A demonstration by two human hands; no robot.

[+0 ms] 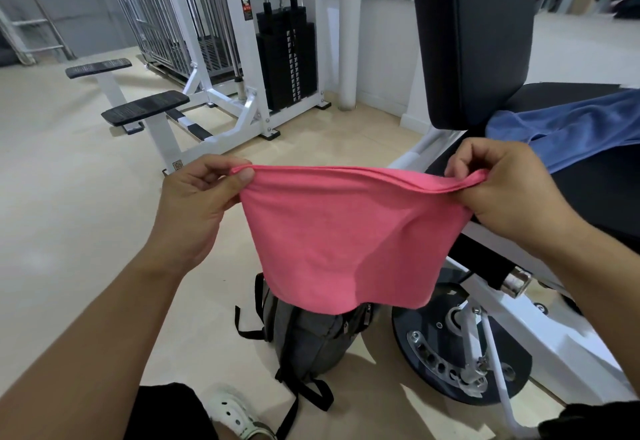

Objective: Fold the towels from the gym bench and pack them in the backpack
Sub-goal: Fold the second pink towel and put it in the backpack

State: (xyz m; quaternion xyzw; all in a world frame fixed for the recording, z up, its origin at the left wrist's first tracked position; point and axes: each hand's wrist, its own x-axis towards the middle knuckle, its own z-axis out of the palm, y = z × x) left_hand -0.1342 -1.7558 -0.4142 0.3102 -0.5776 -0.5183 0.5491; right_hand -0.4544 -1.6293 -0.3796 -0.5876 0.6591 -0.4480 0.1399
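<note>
Pinched at its top corners by the left hand [197, 193] and right hand [498, 183], the pink towel [339, 238] hangs mid-frame, long edge horizontal, directly above the backpack [308, 339]; 1 blue towel [568, 127] lies on the bench [561, 93], right.

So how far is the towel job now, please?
Done: nothing visibly packed. In hand: the left hand and right hand pinch the top corners of the pink towel, already doubled, above the grey backpack. Left: the blue towel lies unfolded on the gym bench.
</note>
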